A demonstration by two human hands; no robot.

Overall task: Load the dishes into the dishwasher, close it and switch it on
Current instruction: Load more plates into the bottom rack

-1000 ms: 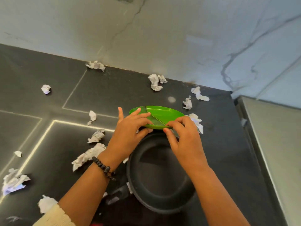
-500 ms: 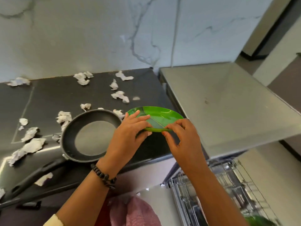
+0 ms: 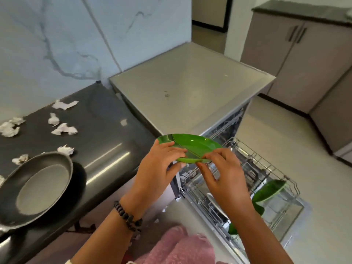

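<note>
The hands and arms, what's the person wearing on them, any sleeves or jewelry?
Both hands are bare, no gloves or rings visible. The left hand has a bracelet of dark round beads at the wrist, and a cream, ribbed-looking sleeve cuff shows at the bottom edge. The right hand has a bare wrist and forearm, with no watch, band or sleeve in view.

**Plate over the rack, pan back on the counter**

The counter (image 3: 106, 134) lies to the left, with the pan (image 3: 36, 187) on its near left part and paper scraps (image 3: 63, 128) scattered behind it toward the wall. The dishwasher (image 3: 186, 88) stands just right of the counter, its rack (image 3: 266, 168) pulled out in front. Another plate (image 3: 268, 191) stands in the rack. Both hands, left hand (image 3: 156, 170) and right hand (image 3: 226, 178), hold a plate (image 3: 192, 144) by its near edge above the rack's left end.
</note>
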